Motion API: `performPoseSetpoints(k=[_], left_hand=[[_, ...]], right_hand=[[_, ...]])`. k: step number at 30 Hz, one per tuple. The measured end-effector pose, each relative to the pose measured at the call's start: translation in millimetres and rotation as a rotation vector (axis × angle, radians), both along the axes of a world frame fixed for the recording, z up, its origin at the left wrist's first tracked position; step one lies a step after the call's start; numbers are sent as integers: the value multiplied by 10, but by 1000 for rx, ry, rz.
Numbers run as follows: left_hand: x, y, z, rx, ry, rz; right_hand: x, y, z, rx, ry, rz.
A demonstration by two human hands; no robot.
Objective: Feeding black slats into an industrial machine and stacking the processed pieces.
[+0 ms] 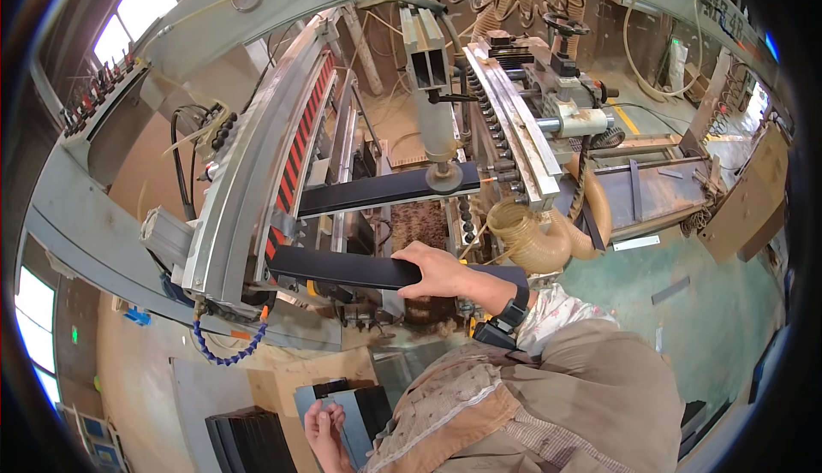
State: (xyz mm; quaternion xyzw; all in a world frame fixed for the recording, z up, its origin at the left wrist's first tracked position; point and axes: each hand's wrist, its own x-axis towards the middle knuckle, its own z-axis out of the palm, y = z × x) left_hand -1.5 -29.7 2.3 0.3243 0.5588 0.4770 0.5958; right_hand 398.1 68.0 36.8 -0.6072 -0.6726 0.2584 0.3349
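Note:
My right hand (441, 269) grips a long black board (342, 267) near its right end and holds it level in front of a woodworking machine (248, 182). A second black board (377, 192) lies on the machine bed under a round press foot (443, 178). My left hand (324, 426) is low in the picture, with its fingers on the top edge of an upright black panel (351, 404) in a stack of dark panels (248, 440). A dark watch sits on my right wrist.
A ribbed beige dust hose (535, 237) curls to the right of the machine. A rail with red and black stripes (300, 143) runs along the left. Sawdust lies under the bed. A green floor (711, 302) spreads at right, with a brown board (753, 195) leaning there.

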Motion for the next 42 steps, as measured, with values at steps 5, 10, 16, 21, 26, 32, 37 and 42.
performPoseSetpoints(k=[5, 10, 16, 21, 26, 32, 37, 42], left_hand=[[101, 64, -38, 94, -40, -68], [147, 83, -53, 48, -23, -78], [176, 172, -78, 67, -69, -117], [207, 332, -148, 95, -159, -134], [243, 524, -223, 58, -211, -165], [339, 668, -318, -68, -263, -175], [408, 801, -365, -106, -282, -220], [795, 1256, -386, -120, -251, -365]], right_hand=[[37, 61, 86, 36, -55, -39], [148, 103, 151, 115, -97, -67], [340, 217, 204, 107, -239, -215], [407, 461, 214, 64, -381, -211], [304, 811, 146, 78, -444, -206], [293, 1238, -29, 120, -564, -232], [480, 1775, -127, 194, -648, -196], [557, 2071, -138, 240, -577, -47]])
